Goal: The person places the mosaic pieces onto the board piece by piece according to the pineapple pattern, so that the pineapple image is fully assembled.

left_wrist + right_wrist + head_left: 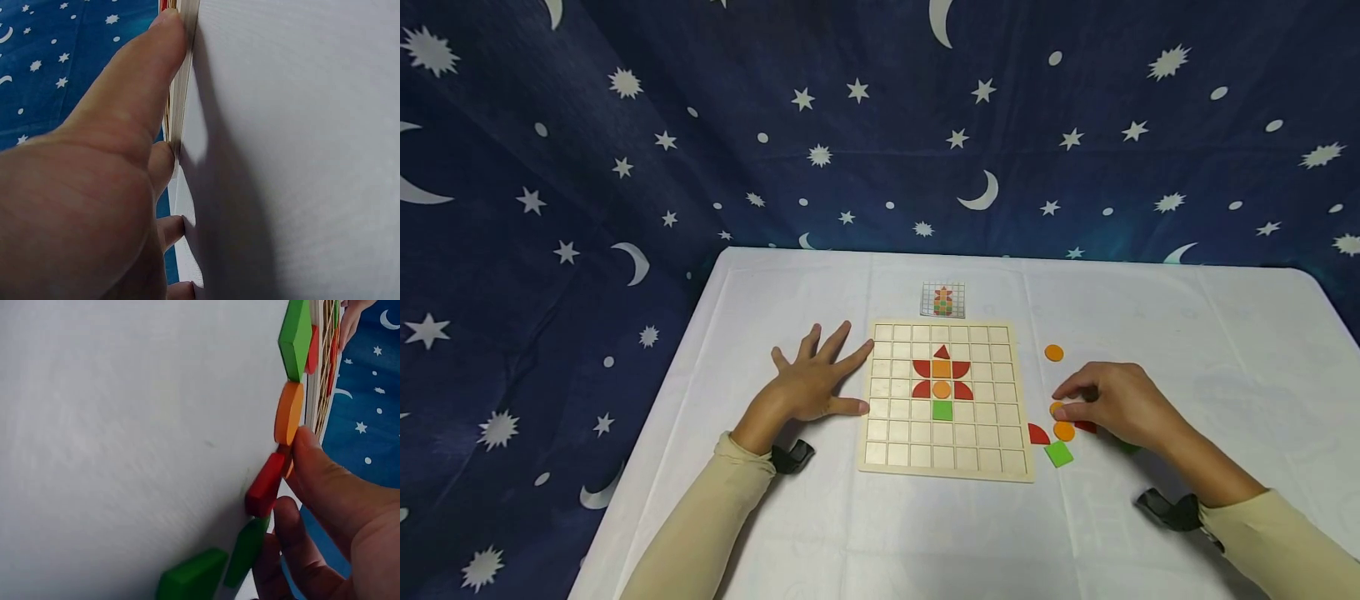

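A pale wooden grid board lies on the table, with red, orange and green pieces forming a figure in its middle column. My left hand is spread wide beside it, thumb and forefinger touching its left edge. To the right of the board, my right hand pinches an orange disc between thumb and forefinger. Near those fingers lie another orange disc, a green square and a red quarter-circle. More red and green pieces sit partly under the right hand.
A small pattern card rests just behind the board, showing a coloured figure on a grid. Farther back on the right is a lone orange disc. A dark blue star-and-moon cloth hangs behind the white-covered table.
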`<state>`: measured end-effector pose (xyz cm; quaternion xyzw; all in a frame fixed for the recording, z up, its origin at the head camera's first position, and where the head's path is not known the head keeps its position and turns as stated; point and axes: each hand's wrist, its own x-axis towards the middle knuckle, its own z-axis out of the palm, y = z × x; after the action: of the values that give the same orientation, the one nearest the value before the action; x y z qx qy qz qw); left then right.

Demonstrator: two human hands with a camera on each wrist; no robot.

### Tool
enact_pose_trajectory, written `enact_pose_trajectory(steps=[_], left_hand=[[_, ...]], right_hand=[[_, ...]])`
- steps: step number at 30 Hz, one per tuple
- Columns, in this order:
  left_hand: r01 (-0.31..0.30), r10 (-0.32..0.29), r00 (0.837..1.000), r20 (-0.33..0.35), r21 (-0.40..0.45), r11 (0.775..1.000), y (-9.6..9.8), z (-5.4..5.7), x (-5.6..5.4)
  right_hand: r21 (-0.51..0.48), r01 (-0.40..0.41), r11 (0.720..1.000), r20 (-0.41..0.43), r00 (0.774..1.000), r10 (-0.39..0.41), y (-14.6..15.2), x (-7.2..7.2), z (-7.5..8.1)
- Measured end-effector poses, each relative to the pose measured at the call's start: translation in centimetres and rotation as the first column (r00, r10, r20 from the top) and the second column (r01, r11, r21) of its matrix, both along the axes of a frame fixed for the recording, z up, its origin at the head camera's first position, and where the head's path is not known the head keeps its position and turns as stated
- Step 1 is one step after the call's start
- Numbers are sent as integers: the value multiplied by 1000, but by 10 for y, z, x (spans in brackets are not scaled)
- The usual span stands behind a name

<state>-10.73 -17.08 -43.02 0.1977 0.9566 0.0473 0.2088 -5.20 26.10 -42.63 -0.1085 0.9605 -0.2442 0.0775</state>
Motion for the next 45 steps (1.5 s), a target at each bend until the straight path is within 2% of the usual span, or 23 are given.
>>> enact_pose_trajectory(steps=[6, 12, 17, 27, 33, 39, 45], left_hand=[[0, 0, 1000, -1, 7, 1000, 0, 0, 0], [0, 0, 1000, -1, 9, 1000, 0, 0, 0], [2, -2, 1000, 1, 2, 1000, 0, 0, 0], [1, -1, 1000, -1, 10, 1000, -1, 0, 0], [-1, 1, 1000, -1, 5, 1000, 0, 0, 0], [-3, 3, 1000, 1, 3, 1000, 0, -1, 0], [-1, 1, 1000, -1, -1, 1000, 0, -1, 0]], right_hand=[[-21, -17, 1000, -41, 999, 16, 0, 4, 0], [-20, -45, 999, -24, 999, 45, -4, 4, 3], [-98, -36, 995, -21, 999, 34, -11, 4, 5], [-212, 11, 977, 85, 996, 7, -41, -1, 4], [-249, 9, 968, 78, 997, 10, -63, -2, 3], [-296, 17, 955, 117, 993, 18, -79, -4, 3], [-295, -1, 955, 90, 996, 28, -92, -5, 0]])
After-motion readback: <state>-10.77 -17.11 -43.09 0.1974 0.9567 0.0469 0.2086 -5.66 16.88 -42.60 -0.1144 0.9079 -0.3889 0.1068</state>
